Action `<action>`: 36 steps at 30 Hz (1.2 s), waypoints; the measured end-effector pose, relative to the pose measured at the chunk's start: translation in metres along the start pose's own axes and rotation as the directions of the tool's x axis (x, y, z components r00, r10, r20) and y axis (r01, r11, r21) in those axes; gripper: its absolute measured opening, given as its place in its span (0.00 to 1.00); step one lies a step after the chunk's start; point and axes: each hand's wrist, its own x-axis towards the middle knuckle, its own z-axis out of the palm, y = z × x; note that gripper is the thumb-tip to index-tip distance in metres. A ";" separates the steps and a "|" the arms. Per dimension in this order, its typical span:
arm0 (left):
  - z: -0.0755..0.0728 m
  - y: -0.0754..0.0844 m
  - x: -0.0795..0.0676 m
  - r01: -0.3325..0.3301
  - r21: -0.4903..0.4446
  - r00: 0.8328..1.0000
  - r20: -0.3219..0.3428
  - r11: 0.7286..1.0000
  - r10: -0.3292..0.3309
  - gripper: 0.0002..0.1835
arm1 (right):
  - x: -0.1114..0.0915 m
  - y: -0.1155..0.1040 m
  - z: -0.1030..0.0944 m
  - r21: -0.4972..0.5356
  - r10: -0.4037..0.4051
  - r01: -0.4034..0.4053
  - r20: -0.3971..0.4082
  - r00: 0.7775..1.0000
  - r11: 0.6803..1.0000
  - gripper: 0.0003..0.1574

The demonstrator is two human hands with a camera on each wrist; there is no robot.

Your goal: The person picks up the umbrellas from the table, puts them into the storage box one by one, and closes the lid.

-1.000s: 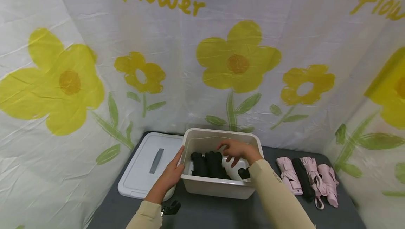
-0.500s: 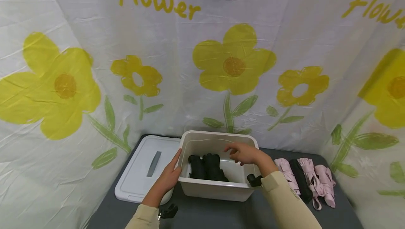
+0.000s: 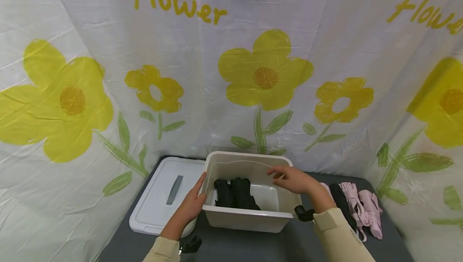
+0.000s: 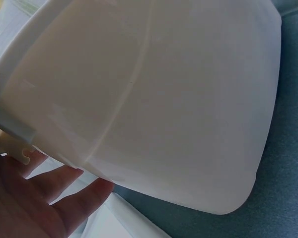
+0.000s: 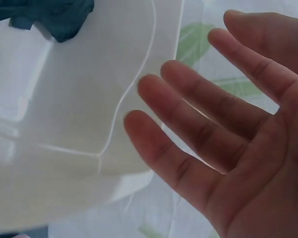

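Observation:
A cream plastic storage box (image 3: 249,218) stands uncovered on the dark table. Inside, at its left, two black rolled fabric bundles (image 3: 243,193) lie side by side. My left hand (image 3: 191,205) rests against the box's left side; in the left wrist view its extended fingers (image 4: 84,203) touch the outer wall. Over the right part of the box hovers my right hand (image 3: 294,179), holding nothing. Its fingers (image 5: 198,131) are spread and loosely bent in the right wrist view, apart from the wall.
Left of the box lies a white lid (image 3: 153,205) with a grey handle (image 3: 175,189). To the right are pink rolled bundles (image 3: 370,213) and a black one (image 3: 341,201), partly behind the right forearm. A flower-printed curtain (image 3: 202,93) hangs behind the table.
My right hand has moved rightward from above the middle of the box to near its right rim, still holding nothing. The left hand stays at the left side. The head view has shifted slightly.

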 end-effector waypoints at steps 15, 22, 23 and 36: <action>0.000 -0.003 -0.002 0.023 -0.004 1.000 0.004 1.000 -0.023 0.37 | -0.022 0.024 0.001 0.006 0.017 -0.016 -0.179 0.984 1.000 0.19; 0.001 -0.005 -0.002 0.029 -0.021 1.000 0.007 0.999 -0.029 0.38 | -0.032 0.038 0.003 0.081 0.072 -0.052 -0.259 0.963 0.995 0.19; 0.001 -0.005 -0.001 0.029 -0.019 1.000 0.008 0.999 -0.029 0.38 | -0.033 0.040 0.003 0.092 0.081 -0.058 -0.267 0.960 0.994 0.20; 0.001 -0.001 -0.002 0.000 -0.010 1.000 -0.005 1.000 0.000 0.38 | -0.045 0.070 0.009 0.127 0.166 -0.129 -0.348 0.923 0.983 0.22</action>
